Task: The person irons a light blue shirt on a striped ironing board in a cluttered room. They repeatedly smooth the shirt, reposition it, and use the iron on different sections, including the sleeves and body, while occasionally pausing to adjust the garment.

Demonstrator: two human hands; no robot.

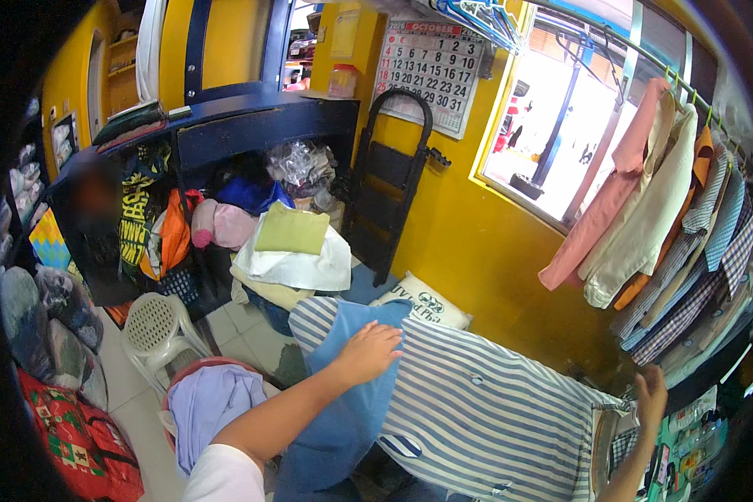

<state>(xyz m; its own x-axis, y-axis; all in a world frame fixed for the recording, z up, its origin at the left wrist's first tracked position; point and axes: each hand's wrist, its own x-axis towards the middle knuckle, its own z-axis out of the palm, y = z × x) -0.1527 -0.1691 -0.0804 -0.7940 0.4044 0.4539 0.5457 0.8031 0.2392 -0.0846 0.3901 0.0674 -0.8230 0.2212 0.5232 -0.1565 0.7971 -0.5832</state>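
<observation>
My left hand (370, 352) lies with spread fingers on a blue garment (351, 401), which drapes over the left end of a striped ironing board cover (489, 389). Blue and white stripes run along the cover, which has a few small holes. At the board's right end my right hand (651, 395) is raised beside a metal rest (612, 433); its fingers are bent, and whether they hold anything cannot be made out. A checked cloth shows partly behind that wrist.
Shirts (640, 207) hang from a rail at the right. A red basin (210, 367) with lilac cloth and a white plastic stool (154, 326) stand at left. Folded cloths (292, 229) are piled beyond the board, near a folded step ladder (386, 182). Bottles fill a green rack (696, 439) at lower right.
</observation>
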